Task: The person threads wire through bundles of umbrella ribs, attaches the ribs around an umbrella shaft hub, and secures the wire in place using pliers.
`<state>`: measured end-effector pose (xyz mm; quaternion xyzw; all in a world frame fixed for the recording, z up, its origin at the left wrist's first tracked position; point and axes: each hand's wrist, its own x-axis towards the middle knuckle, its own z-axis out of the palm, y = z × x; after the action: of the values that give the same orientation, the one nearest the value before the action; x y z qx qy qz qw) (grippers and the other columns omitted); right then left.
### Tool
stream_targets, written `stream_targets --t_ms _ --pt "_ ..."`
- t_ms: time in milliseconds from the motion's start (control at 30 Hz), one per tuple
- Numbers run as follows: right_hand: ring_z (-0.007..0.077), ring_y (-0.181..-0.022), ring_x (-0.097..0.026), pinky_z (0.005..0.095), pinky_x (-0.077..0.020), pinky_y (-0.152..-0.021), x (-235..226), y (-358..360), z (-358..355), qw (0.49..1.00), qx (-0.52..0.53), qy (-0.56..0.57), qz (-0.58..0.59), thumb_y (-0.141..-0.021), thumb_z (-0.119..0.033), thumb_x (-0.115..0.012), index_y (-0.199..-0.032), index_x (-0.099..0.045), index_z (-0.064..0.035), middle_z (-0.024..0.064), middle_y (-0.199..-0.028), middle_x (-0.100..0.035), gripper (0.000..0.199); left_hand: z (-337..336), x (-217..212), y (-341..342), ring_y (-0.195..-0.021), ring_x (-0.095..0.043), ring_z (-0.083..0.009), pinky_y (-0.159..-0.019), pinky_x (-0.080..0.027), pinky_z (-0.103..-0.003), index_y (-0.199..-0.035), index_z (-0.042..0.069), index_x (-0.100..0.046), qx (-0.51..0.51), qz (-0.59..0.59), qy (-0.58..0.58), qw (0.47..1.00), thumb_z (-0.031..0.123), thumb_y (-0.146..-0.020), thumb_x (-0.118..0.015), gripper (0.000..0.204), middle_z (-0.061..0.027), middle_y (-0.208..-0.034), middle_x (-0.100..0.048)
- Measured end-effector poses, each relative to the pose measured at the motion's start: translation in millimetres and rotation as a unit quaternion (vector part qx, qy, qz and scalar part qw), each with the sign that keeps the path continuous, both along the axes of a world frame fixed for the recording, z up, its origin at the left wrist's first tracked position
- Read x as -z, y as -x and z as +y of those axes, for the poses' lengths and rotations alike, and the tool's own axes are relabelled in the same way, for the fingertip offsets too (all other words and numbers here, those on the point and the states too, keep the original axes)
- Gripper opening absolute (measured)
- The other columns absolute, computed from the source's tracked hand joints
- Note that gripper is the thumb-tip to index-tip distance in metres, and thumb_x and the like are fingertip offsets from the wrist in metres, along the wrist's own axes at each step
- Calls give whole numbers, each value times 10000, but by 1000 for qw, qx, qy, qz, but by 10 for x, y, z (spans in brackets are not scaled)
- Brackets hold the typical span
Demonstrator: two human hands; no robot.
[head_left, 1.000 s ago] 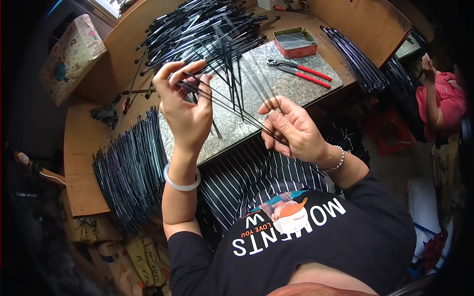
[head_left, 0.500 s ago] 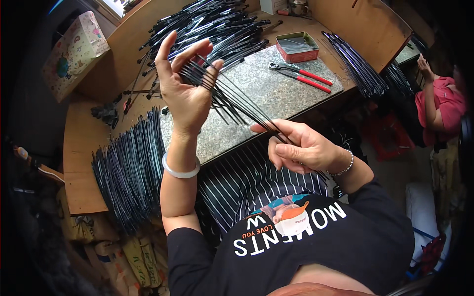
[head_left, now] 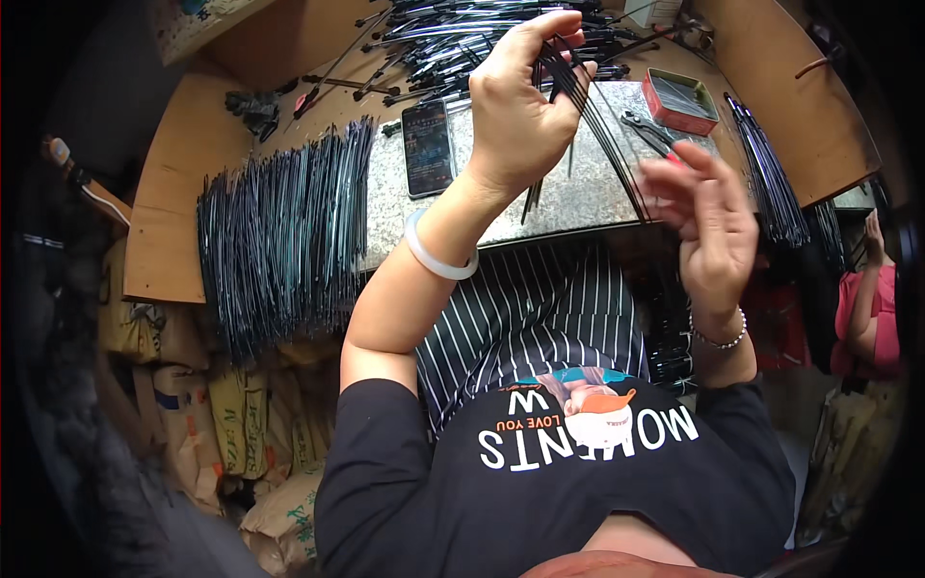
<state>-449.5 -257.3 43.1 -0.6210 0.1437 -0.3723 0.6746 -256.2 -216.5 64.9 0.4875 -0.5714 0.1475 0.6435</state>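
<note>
A loose bunch of thin black rods [head_left: 611, 144] is gripped in my raised left hand [head_left: 525, 106], fingers curled around the upper part and the free ends fanning downward. My right hand [head_left: 715, 231] hovers beside the lower ends, its fingers apart and blurred by motion; I see nothing held in it. Below both hands lies a speckled stone slab [head_left: 590, 204]. Behind the right fingers are pliers [head_left: 647, 130], their red handles mostly hidden. A dark phone [head_left: 427, 149] rests on the slab, left of my left forearm.
Many black rods lie in a row [head_left: 284, 241] at the left, with a heap [head_left: 434, 40] at the back. A red tin [head_left: 679, 108] stands back right, near another rod bundle [head_left: 766, 173]. Wooden panels flank the bench. Someone in a pink top [head_left: 865, 313] is at far right.
My right hand has let go of the rods' lower ends and lifted away with its fingers spread. The left hand still grips the bunch. The view has shifted, and the phone now shows.
</note>
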Motion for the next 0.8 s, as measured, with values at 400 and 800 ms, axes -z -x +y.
stream_targets --t_ms 400,800 --pt "95 -517 -548 175 -443 -460 157 168 -7 988 -129 -57 61 -984 -180 -290 -1283 -349 40 137 -825 -585 376 -31 -24 25 -787 -637 -186 -686 -521 -273 -1075 0 -568 -71 -80 32 994 24 -724 -668 366 -117 -953 -620" --pt "14 -316 -257 141 -233 -292 -77 138 -81 965 -184 -174 -59 -983 -174 -303 -1180 -398 26 29 -589 -430 297 1119 866 -1456 -873 -580 -305 -767 -478 -391 -993 42 -584 -388 -80 -349 849 173 -807 -599 228 -156 -939 -589"
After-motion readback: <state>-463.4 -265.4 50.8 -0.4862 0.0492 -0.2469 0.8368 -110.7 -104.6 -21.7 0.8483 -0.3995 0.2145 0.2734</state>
